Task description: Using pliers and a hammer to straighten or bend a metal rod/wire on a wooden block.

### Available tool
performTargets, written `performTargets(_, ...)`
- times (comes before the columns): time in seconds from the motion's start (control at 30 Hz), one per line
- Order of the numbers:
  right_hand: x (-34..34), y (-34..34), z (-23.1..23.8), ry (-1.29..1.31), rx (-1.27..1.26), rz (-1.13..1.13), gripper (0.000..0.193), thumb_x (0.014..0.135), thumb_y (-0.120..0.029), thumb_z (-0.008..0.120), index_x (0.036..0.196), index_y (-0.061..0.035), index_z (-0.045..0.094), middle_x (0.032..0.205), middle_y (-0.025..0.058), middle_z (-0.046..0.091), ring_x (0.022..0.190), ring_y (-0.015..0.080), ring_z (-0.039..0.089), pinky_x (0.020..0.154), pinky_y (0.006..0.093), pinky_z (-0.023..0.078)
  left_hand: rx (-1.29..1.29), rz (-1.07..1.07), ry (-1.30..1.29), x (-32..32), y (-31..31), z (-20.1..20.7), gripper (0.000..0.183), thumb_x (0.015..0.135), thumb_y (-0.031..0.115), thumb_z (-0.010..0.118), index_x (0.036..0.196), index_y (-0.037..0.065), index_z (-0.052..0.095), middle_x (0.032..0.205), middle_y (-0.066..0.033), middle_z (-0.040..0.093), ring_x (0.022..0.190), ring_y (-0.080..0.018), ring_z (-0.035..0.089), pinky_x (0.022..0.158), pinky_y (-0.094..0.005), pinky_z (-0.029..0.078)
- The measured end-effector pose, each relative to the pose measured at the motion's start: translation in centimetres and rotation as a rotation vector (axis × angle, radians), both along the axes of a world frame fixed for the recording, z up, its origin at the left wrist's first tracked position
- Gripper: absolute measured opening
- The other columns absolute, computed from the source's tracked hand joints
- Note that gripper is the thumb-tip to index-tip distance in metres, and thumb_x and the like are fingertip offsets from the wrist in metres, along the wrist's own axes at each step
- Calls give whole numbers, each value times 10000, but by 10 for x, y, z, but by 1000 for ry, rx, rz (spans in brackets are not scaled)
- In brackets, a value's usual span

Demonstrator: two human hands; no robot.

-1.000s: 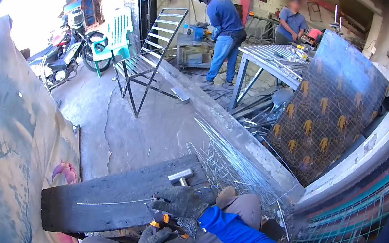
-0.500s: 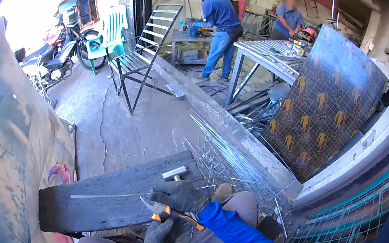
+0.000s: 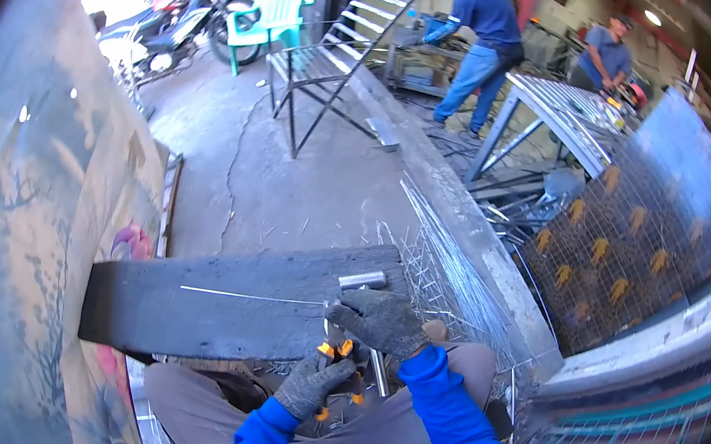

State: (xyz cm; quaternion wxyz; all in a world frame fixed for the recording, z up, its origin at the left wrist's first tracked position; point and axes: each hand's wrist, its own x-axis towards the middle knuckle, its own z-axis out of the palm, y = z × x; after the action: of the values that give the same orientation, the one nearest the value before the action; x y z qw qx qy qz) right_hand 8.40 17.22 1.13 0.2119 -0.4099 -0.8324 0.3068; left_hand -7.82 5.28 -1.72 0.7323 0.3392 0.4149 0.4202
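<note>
One wire (image 3: 254, 297) in right hand (image 3: 382, 321), pliers (image 3: 345, 348) in left hand (image 3: 311, 386)

Site is an open-fronted metalworking workshop: thin metal rods (image 3: 457, 253) lie heaped on the concrete floor (image 3: 313, 202); slatted metal chair frame (image 3: 369, 14) and metal-slatted worktable (image 3: 545, 112) stand beyond.

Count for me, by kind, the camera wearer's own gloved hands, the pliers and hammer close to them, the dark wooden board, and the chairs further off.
Gloved hands: 2 (left hand, right hand)
Orange-marked pliers: 1
Metal hammer: 1
Dark wooden board: 1
Chairs: 2 (green plastic chair, slatted metal chair)
Total: 7
</note>
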Motion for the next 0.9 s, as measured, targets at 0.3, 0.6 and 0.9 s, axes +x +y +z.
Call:
performTargets(0.3, -30, -8, 16, -25, 34, 168, 497, 949, -549, 581, 1021, -73, 707, 932, 151, 702, 868, 348, 690, 746, 441, 535, 55, -175, 227, -49, -27, -29, 387, 970, 196, 655, 1309, 23, 586, 1059, -37, 660, 951, -123, 620, 857, -298, 516)
performTargets(0.6, -18, -8, 6, 62, -4, 137, 366, 916, -427, 666, 958, -71, 737, 821, 137, 696, 780, 325, 693, 678, 409, 527, 130, -214, 360, -42, -25, 1, 364, 962, 335, 605, 1144, 20, 604, 713, -46, 617, 721, -134, 595, 682, -316, 476)
performTargets(0.9, -22, -23, 6, 154, -65, 121, 499, 936, -525, 627, 970, -38, 730, 814, 146, 700, 781, 311, 700, 696, 391, 534, 163, -174, 443, -43, -38, 22, 403, 971, 338, 620, 1215, 20, 580, 777, -51, 588, 701, -133, 559, 651, -323, 486)
